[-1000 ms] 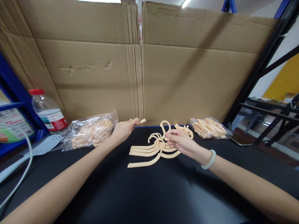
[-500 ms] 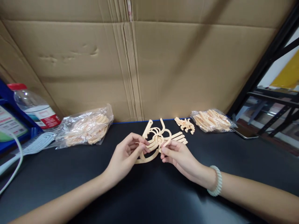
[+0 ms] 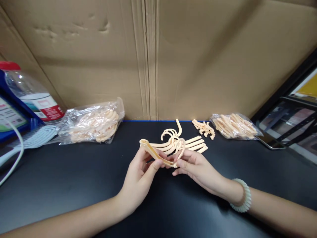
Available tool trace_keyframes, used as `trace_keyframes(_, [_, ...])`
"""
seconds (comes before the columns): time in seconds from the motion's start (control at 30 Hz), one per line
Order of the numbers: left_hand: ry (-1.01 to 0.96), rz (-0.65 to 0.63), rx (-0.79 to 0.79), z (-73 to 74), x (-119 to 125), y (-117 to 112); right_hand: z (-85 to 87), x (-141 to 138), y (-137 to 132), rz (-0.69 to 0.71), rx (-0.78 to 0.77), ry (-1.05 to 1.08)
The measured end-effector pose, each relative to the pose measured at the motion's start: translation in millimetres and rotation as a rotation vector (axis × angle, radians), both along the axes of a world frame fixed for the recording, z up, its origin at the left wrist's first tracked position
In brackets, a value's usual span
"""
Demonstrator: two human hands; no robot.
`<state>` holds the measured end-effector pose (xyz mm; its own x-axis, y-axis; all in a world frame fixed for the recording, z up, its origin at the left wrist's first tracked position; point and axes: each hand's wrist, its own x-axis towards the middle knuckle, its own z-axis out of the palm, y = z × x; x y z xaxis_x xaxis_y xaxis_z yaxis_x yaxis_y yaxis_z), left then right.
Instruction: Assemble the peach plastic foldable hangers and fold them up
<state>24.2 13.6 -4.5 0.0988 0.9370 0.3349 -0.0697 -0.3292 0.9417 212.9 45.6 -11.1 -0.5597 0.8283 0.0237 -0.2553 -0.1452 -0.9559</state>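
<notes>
My left hand (image 3: 142, 175) is closed on a cream plastic hanger arm (image 3: 153, 152), gripped between thumb and fingers, its hollow channel side facing me. With thumb and fingers my right hand (image 3: 195, 167) pinches a curved cream hanger hook (image 3: 182, 147). The hook's base meets the right end of the arm; whether the two are locked together I cannot tell. Just behind my hands, several loose hanger arms (image 3: 195, 141) lie side by side on the black table. More loose hooks (image 3: 170, 133) lie beyond them, partly overlapping the arms.
A clear bag of cream parts (image 3: 96, 124) lies at left, another bag (image 3: 235, 126) at right. Small cream pieces (image 3: 204, 128) are heaped near the back edge. A bottle (image 3: 34, 96), a pale blue brush (image 3: 39, 137) and a white cable (image 3: 21, 148) occupy the left. Cardboard (image 3: 99, 59) stands behind.
Both hands have come nearer, away from the pile. The arm in my left hand has turned to show its hollow side, and its end now meets the hook in my right hand.
</notes>
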Motion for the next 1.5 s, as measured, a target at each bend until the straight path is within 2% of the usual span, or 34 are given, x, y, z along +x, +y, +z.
trace_keyframes(0.1, [0.036, -0.003, 0.028, -0.9, -1, 0, 1.2, 1, 1, 0.036, -0.044, -0.008])
trace_keyframes(0.4, [0.084, -0.005, 0.110, -2.9, 1, -1, 3.5, 3, 1, 0.026, -0.088, 0.007])
trace_keyframes(0.6, [0.090, 0.028, 0.085, 0.0, 1, 0, 7.3, 4, 1, 0.035, -0.116, 0.033])
trace_keyframes(1.07, [0.036, 0.002, 0.003, 4.3, 3, -2, -1.0, -2, -3, -0.085, 0.020, -0.075])
trace_keyframes(1.37, [-0.030, 0.027, -0.114, 3.2, 4, -3, 1.4, -6, -10, -0.161, 0.180, -0.127])
trace_keyframes(1.5, [-0.049, 0.021, -0.127, 4.4, 5, -1, 1.9, -6, -10, -0.182, 0.182, -0.120])
